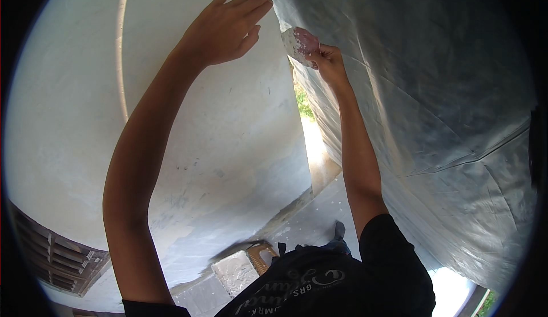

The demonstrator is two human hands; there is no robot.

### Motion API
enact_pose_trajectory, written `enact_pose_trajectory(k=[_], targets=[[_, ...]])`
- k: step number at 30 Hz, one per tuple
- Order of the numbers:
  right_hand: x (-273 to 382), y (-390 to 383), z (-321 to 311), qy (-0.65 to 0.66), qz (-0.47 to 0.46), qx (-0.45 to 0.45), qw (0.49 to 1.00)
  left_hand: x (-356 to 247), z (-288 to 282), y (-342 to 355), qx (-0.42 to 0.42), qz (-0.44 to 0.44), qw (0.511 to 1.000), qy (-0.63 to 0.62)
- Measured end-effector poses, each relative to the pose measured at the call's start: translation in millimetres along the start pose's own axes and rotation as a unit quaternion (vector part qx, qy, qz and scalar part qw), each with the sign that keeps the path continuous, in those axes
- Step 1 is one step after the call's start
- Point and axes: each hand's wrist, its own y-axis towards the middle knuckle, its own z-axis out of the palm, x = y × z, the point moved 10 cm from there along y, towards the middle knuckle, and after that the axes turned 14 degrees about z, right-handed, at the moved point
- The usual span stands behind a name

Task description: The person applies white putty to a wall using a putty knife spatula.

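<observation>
My left hand (228, 29) is raised against the pale plastered wall (228, 123) near its right edge, its fingers stretched out and holding nothing. To the right, my right hand (330, 63) grips a putty scraper (302, 42), a flat reddish blade smeared with whitish filler. The scraper is beside the wall's edge, close to a silvery tarp (434, 77). Whether its blade touches the wall I cannot tell.
The tarp hangs along the whole right side, and a bright gap (311, 128) with greenery shows between it and the wall. Below stands a white-smeared board or tray (235, 274) next to a brown slatted piece (260, 256). A louvred wooden vent (60, 257) is at lower left.
</observation>
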Motion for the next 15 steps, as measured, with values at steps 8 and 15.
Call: enact_pose_trajectory(k=[8, 15], targets=[[5.9, -60.7, 9.9, 0.050, -0.060, -0.107, 0.991, 0.9, -3.5, -9.5, -0.024, -0.010, 0.999, 0.042], [5.8, -81.7, 67.0, -0.273, -0.141, -0.196, 0.931, 0.0, 0.3, -9.0, -0.009, -0.006, 1.000, -0.008]])
